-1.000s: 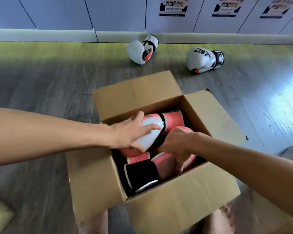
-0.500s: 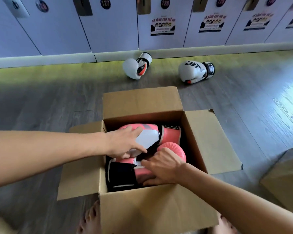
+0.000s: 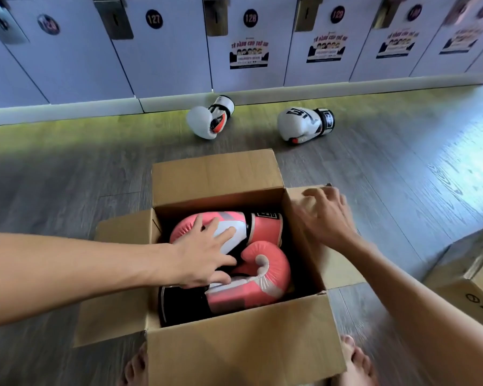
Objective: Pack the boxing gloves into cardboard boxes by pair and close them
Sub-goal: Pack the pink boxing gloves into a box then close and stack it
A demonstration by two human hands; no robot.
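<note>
Inside cardboard box (image 3: 234, 355), left hand (image 3: 201, 260) fingers (image 3: 224, 234) spread on pink gloves (image 3: 273, 267), right hand (image 3: 328, 218) fingers (image 3: 314, 193) relaxed over right flap (image 3: 319, 256)

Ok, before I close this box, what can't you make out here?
Box bottom, head view: hidden under the pink gloves and left hand.
Right hand: motion-blurred; touching the right flap or just above it, cannot tell.
Second box: cut off by the right edge.
Locker posters: print too small to read.
</note>
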